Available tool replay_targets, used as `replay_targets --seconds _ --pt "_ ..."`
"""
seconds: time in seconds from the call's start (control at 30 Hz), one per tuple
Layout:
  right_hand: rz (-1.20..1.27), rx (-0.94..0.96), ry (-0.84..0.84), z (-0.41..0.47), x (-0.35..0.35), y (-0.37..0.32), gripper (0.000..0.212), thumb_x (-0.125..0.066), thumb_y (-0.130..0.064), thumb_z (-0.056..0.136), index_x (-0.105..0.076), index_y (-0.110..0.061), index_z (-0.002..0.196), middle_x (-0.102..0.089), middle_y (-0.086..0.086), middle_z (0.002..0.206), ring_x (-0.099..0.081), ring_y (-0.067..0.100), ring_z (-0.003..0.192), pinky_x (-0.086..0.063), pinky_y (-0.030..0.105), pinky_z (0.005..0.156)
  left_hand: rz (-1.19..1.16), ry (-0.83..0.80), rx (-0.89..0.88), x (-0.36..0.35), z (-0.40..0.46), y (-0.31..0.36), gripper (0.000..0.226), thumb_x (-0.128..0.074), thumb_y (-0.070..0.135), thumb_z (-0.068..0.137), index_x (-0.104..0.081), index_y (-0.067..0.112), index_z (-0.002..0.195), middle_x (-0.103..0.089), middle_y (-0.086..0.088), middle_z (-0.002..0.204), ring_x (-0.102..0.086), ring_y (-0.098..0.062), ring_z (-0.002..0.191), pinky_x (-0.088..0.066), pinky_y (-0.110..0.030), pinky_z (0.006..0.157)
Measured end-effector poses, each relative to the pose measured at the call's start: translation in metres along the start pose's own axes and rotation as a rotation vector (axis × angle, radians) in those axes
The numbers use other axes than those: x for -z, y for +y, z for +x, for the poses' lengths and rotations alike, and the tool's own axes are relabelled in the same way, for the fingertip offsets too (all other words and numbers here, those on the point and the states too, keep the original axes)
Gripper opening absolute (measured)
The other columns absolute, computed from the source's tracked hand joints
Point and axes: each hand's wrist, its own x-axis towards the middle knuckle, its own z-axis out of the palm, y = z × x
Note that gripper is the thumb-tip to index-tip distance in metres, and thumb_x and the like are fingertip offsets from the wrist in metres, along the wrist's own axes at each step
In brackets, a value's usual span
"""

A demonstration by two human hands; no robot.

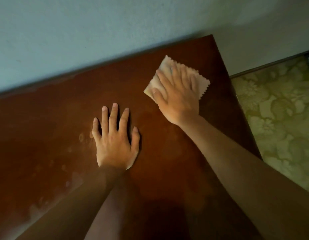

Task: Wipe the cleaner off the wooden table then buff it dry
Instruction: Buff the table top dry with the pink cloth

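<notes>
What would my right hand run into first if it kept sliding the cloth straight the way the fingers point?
Probably nothing on the table: the right hand, flat on the cloth, points up-left across bare wood. The table's back edge comes next, then the wall, seemingly right against it, though depth is unclear.

The wooden table (pixel 150 170) stands with its far edge against the wall (pixel 81 32), which blocks any hand travel beyond that edge. On the right, the tabletop ends above a patterned floor covering (pixel 280 118), leaving open space past that edge. Two obstacles occupy the surface: the left hand (pixel 115 142), flat near the centre, and the right hand (pixel 178 94), pressed flat on a cloth (pixel 167 66) near the far right corner. Bare tabletop lies between them, left of the left hand, and toward the near edge.
</notes>
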Motion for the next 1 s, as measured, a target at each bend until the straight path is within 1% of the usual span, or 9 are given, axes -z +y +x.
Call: replay_targets --seconds 0.07,0.17,0.3,0.4,0.5,0.73,0.83,0.93,1.0 --pt "-0.030 0.054 0.001 0.014 0.004 0.022 0.068 -0.017 -0.065 0.103 -0.024 -0.033 0.162 -0.018 0.007 0.171 -0.012 0.031 0.158 -0.010 0.049 0.127 -0.001 0.008 0.002 0.000 0.000 0.001 0.059 -0.033 0.048 0.102 -0.036 0.020 0.153 -0.026 -0.010 0.165 -0.011 -0.031 0.155 -0.010 -0.056 0.122" --pt "-0.183 0.066 -0.040 0.050 0.017 0.069 0.081 0.002 -0.068 0.097 -0.010 -0.025 0.164 -0.012 0.012 0.171 -0.011 0.035 0.158 -0.012 0.051 0.125 -0.004 0.014 0.001 -0.001 0.000 0.001 0.058 -0.033 0.048 0.102 -0.037 0.020 0.153 -0.026 -0.010 0.165 -0.012 -0.031 0.155 -0.010 -0.056 0.122" --pt "-0.095 -0.067 0.063 0.059 0.024 0.080 0.069 -0.020 -0.061 0.105 -0.023 -0.021 0.161 -0.022 0.019 0.167 -0.020 0.040 0.154 -0.019 0.054 0.123 -0.008 0.021 0.004 -0.002 0.000 0.000 0.058 -0.033 0.048 0.102 -0.037 0.020 0.153 -0.027 -0.010 0.164 -0.012 -0.031 0.155 -0.009 -0.055 0.122" --pt "-0.089 -0.129 0.073 0.019 0.012 0.058 0.067 -0.020 -0.060 0.104 -0.027 -0.025 0.160 -0.026 0.018 0.166 -0.021 0.039 0.154 -0.017 0.052 0.124 -0.005 0.026 -0.004 -0.002 0.000 0.000 0.058 -0.033 0.048 0.102 -0.037 0.020 0.153 -0.027 -0.010 0.164 -0.012 -0.031 0.155 -0.009 -0.055 0.122" --pt "-0.043 -0.106 0.040 -0.011 0.008 0.048 0.067 -0.022 -0.061 0.103 -0.028 -0.027 0.161 -0.025 0.017 0.167 -0.018 0.038 0.156 -0.014 0.053 0.126 -0.007 0.018 0.003 -0.001 0.001 0.001 0.059 -0.032 0.049 0.102 -0.038 0.020 0.153 -0.027 -0.010 0.164 -0.012 -0.031 0.155 -0.010 -0.056 0.122" --pt "-0.037 -0.132 0.073 0.070 0.018 0.078 0.069 -0.024 -0.063 0.104 -0.022 -0.024 0.161 -0.019 0.016 0.169 -0.017 0.038 0.155 -0.017 0.053 0.124 0.004 0.022 -0.005 -0.002 0.000 -0.001 0.058 -0.034 0.049 0.102 -0.037 0.020 0.153 -0.028 -0.010 0.164 -0.013 -0.031 0.155 -0.011 -0.056 0.122" --pt "0.014 -0.178 0.088 0.090 0.021 0.083 0.072 -0.026 -0.066 0.102 -0.026 -0.023 0.160 -0.024 0.017 0.166 -0.021 0.039 0.153 -0.025 0.054 0.120 0.001 0.029 -0.009 -0.002 0.000 -0.001 0.059 -0.035 0.048 0.101 -0.038 0.019 0.152 -0.029 -0.011 0.163 -0.013 -0.032 0.155 -0.011 -0.056 0.121" --pt "-0.008 -0.215 0.090 0.068 0.018 0.079 0.070 -0.024 -0.062 0.103 -0.025 -0.021 0.160 -0.026 0.020 0.165 -0.025 0.041 0.152 -0.028 0.055 0.120 -0.010 0.023 -0.008 0.000 -0.001 0.000 0.059 -0.036 0.047 0.101 -0.038 0.018 0.152 -0.029 -0.012 0.163 -0.013 -0.032 0.154 -0.010 -0.056 0.121" --pt "-0.012 -0.249 0.092 0.031 0.011 0.074 0.069 -0.021 -0.059 0.104 -0.022 -0.020 0.162 -0.024 0.023 0.166 -0.022 0.043 0.153 -0.020 0.058 0.124 -0.016 0.017 -0.004 0.001 0.000 0.001 0.059 -0.036 0.047 0.100 -0.039 0.017 0.152 -0.029 -0.013 0.163 -0.014 -0.033 0.154 -0.010 -0.056 0.121"
